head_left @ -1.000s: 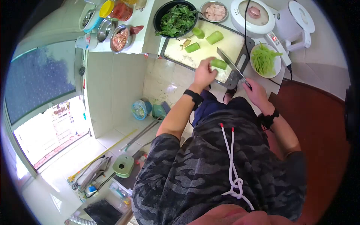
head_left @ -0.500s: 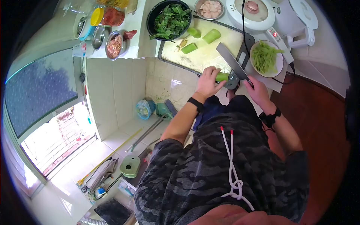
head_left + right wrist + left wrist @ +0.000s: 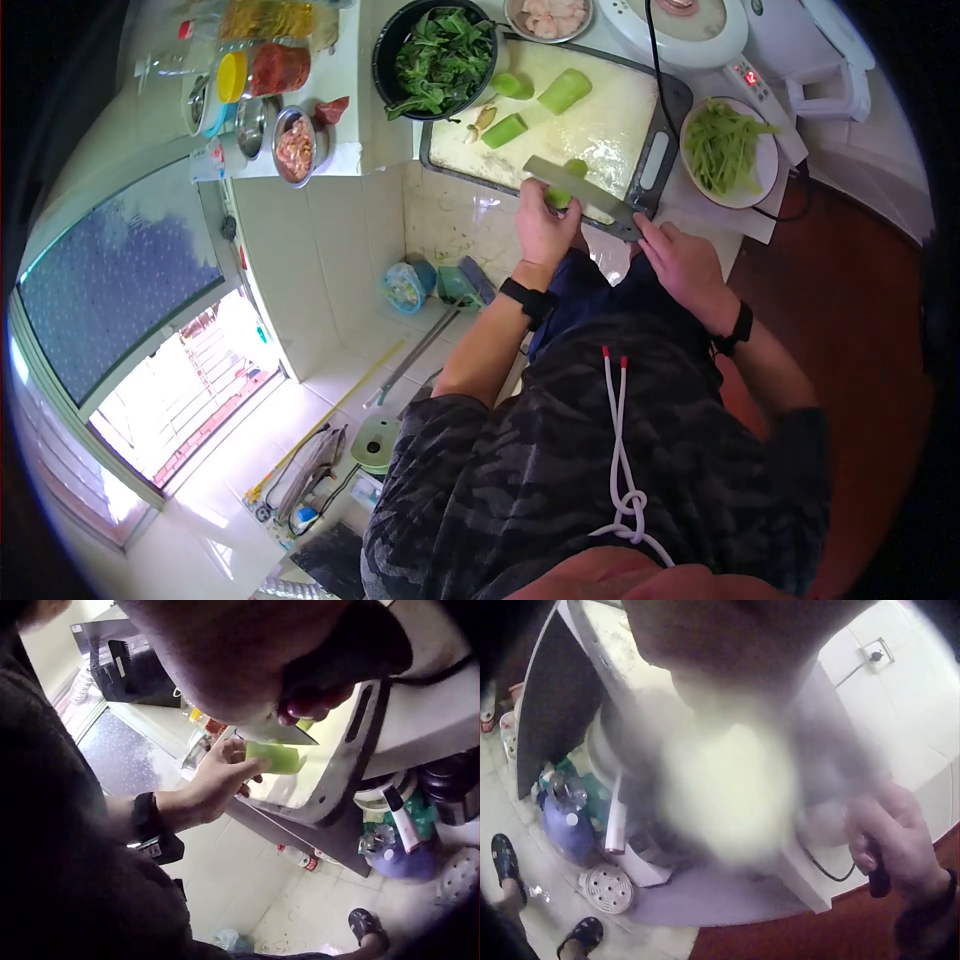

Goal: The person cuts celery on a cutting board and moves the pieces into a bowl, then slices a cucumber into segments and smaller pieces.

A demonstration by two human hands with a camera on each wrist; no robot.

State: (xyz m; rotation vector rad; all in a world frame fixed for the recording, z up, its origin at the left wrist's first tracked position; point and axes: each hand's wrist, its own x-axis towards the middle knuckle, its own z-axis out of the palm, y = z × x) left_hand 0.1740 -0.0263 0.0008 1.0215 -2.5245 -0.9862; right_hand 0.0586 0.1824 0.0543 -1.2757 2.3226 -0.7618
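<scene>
The left hand (image 3: 547, 230) holds a green stem piece (image 3: 274, 758) between thumb and fingers at the near edge of the cutting board (image 3: 620, 110). Gripped by its handle in the right hand (image 3: 688, 268), a broad knife (image 3: 590, 192) points left, its blade over green pieces in the head view. Whether the blade touches them I cannot tell. Further back on the board lie cut green pieces (image 3: 565, 91) and small brownish bits (image 3: 486, 118). A large blurred pale shape hides the left hand's work in the left wrist view.
A black pot of leaves (image 3: 440, 62) stands at the board's back left corner, a bowl of pale meat (image 3: 548, 18) behind. To the right are a plate of green strips (image 3: 722, 150), a power strip (image 3: 762, 100) and a black cord. Bowls and jars stand on the left counter.
The knife has swung left over the green pieces beside the left hand. The left hand has shifted slightly left, and the held piece now looks raised. The head view has shifted.
</scene>
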